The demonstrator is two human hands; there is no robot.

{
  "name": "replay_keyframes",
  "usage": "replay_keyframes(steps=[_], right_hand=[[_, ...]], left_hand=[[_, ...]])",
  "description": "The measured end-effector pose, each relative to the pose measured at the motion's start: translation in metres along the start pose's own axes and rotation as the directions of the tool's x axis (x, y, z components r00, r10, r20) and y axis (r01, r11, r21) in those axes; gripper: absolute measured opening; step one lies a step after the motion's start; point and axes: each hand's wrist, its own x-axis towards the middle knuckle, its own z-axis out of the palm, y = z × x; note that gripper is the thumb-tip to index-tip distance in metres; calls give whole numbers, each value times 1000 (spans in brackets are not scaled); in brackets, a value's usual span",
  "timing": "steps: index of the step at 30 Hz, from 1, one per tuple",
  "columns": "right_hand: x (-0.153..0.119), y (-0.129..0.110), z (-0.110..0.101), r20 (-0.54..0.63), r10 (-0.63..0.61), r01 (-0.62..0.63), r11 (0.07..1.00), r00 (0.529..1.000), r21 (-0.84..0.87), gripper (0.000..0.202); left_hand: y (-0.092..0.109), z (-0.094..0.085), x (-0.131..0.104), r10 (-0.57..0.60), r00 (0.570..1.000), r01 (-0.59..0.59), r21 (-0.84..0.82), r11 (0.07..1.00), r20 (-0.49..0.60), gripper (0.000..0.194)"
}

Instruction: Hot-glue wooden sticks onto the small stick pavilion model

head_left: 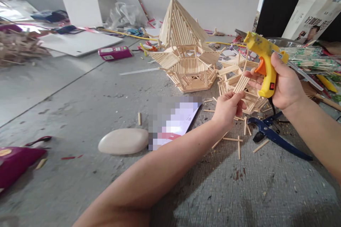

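My left hand (228, 108) is closed on a small bundle of thin wooden sticks (242, 82), side by side and tilted upward. In my right hand (289, 85) is a yellow hot glue gun (269, 65) with an orange trigger, its nozzle pointing up and left. A fingertip of that hand comes close to the sticks; whether it touches them I cannot tell. Just behind the hands stands a partly hidden open stick framework (230, 69). Left of it is a larger stick model (194, 65) with flared eaves and a pointed stick roof (183, 21).
Loose cut sticks (239, 149) lie around blue-handled cutters (279, 138) on the grey floor. A lit phone (183, 117) and a white oval object (124, 142) lie left of my forearm. Farther off are a purple box (115, 53), a white board (80, 42) and a tote bag (306, 14).
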Motion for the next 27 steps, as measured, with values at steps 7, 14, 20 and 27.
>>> replay_keyframes(steps=[7,14,20,27], right_hand=[[-7,-8,1,-1,-3,3,998,1000,66,26],[-24,-15,-14,-26,-89,89,996,996,17,31],[-53,-20,-41,-31,-206,203,976,978,-81,31],[-63,-24,-67,-83,-226,204,954,970,-219,27]], left_hand=[[0,-1,0,-14,1000,14,16,1000,10,15],[-2,-12,-7,-82,994,64,217,974,74,13],[22,-30,-17,-61,914,-374,890,260,402,13],[26,-28,-34,-379,758,-636,727,-256,530,13]])
